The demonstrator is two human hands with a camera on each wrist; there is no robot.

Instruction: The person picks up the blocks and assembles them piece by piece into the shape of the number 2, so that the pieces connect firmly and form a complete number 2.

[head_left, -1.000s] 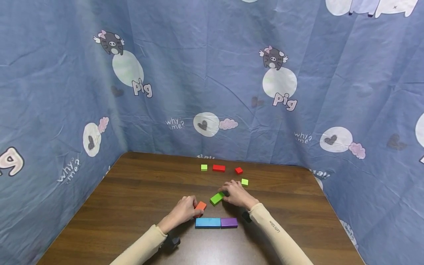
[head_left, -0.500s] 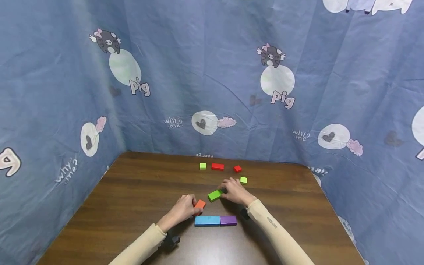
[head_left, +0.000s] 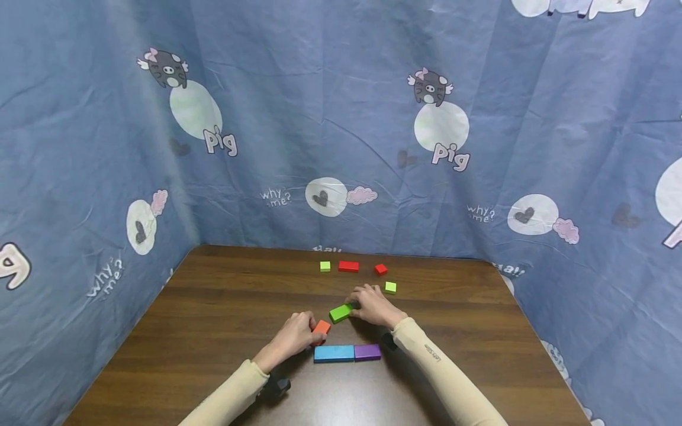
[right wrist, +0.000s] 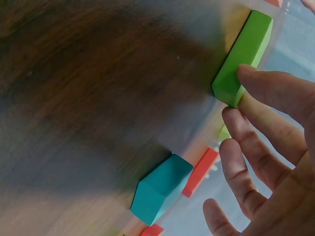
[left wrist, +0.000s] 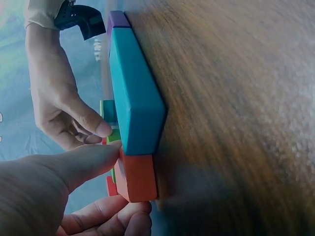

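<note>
My left hand (head_left: 296, 331) pinches an orange block (head_left: 321, 330) between thumb and fingers, close behind the left end of a long blue block (head_left: 334, 354). A purple block (head_left: 367, 352) lies end to end with the blue one. Farther back, my right hand (head_left: 373, 306) holds one end of a green block (head_left: 339, 313); in the right wrist view its thumb lies on the green block (right wrist: 243, 59). A teal block (right wrist: 162, 189) stands on the table near the right hand's fingers, hidden by that hand in the head view.
Toward the back of the wooden table (head_left: 240, 284) lie a long red block (head_left: 348, 267), a small red block (head_left: 380, 270) and two small yellow-green blocks, one at the left (head_left: 325, 266), one nearer the right hand (head_left: 391, 287). A blue printed curtain (head_left: 266, 148) surrounds the table.
The right hand has slid the green block a little left, toward the orange block, turning it slightly. The left hand keeps its hold on the orange block. The head view has shifted slightly.
</note>
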